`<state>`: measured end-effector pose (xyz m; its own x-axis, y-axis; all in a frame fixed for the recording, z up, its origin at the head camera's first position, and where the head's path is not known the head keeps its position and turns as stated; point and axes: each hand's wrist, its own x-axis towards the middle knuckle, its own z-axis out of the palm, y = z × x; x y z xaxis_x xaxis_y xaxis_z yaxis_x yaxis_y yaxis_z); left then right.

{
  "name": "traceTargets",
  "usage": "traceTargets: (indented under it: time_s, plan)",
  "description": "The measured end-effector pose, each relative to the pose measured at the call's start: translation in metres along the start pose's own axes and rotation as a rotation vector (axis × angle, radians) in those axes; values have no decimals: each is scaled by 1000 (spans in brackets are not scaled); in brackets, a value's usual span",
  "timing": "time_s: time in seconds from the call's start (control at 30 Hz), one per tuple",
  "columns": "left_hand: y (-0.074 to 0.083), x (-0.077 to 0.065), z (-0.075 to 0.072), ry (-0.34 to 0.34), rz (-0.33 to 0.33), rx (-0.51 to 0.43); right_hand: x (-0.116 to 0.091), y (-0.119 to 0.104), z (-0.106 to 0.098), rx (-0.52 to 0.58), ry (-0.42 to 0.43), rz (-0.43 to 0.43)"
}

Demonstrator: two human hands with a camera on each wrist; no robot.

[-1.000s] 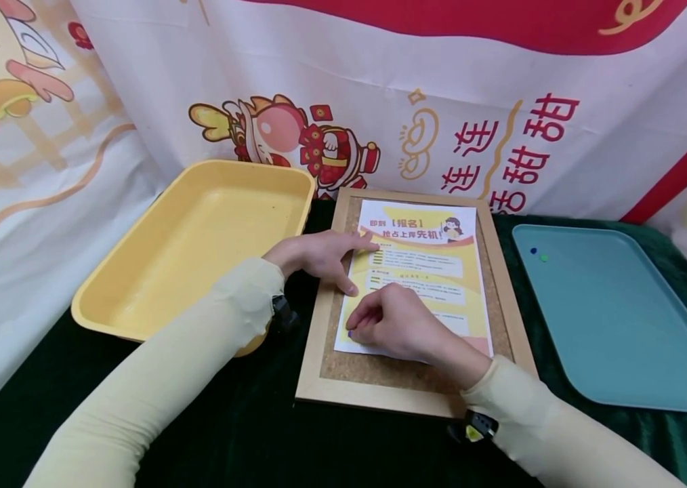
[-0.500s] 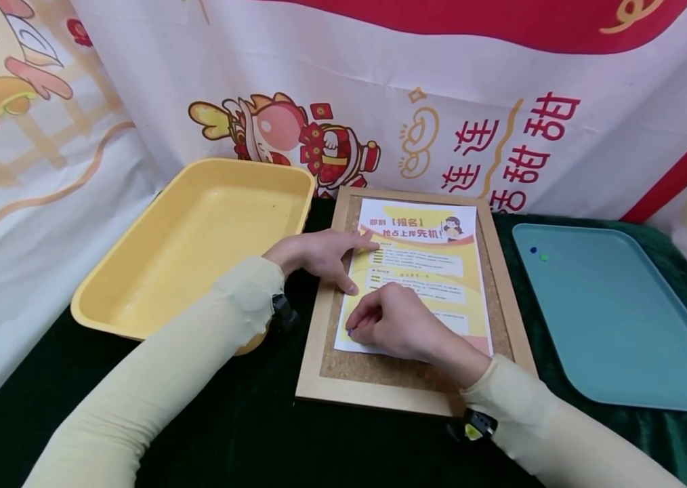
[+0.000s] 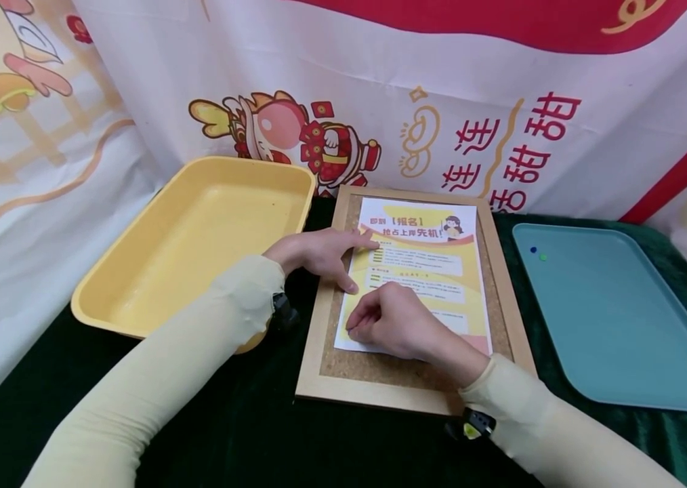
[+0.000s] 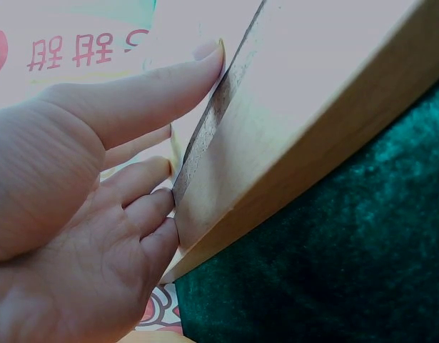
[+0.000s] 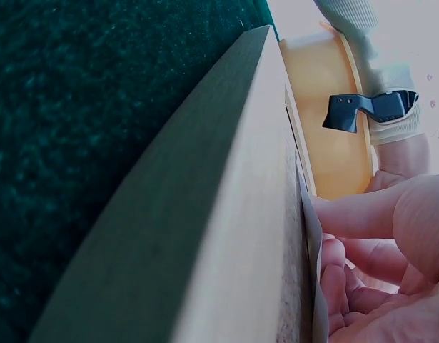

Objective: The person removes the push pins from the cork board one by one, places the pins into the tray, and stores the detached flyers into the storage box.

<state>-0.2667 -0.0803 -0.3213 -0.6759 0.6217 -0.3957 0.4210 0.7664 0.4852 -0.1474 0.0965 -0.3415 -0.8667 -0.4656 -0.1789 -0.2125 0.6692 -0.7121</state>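
The left hand (image 3: 326, 256) lay spread near the centre of the head view, fingers extended and holding nothing, with thumb and index finger on the left edge of a yellow-and-white printed sheet (image 3: 419, 274). That sheet lay right of centre on a corkboard (image 3: 349, 366), whose pale wooden frame (image 3: 374, 395) showed all round it. Just below the left one, the right hand (image 3: 401, 322) had its fingers curled, thumb and fingertips together at the sheet's lower left corner; whether anything was pinched there could not be told, as the tips hid the spot. A yellow tray (image 3: 185, 237) took up the left of the frame, the left sleeve (image 3: 160, 366) crossing it, and a teal tray (image 3: 630, 312) lay at the right with two small bits (a blue one (image 3: 533, 250) and a green one (image 3: 543, 257)) near its upper left corner. Dark green cloth (image 3: 246, 434) spread beneath; a white printed backdrop (image 3: 343, 54) hung across the top.
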Motion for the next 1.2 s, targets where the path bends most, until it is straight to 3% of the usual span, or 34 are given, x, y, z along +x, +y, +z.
traceTargets:
  time_s: [0.6, 1.2]
  plan:
    - [0, 0, -1, -6, 3, -3, 1, -1, 0, 1, -26, -17]
    - [-1, 1, -1, -13, 17, -2, 3, -3, 1, -2, -41, 20]
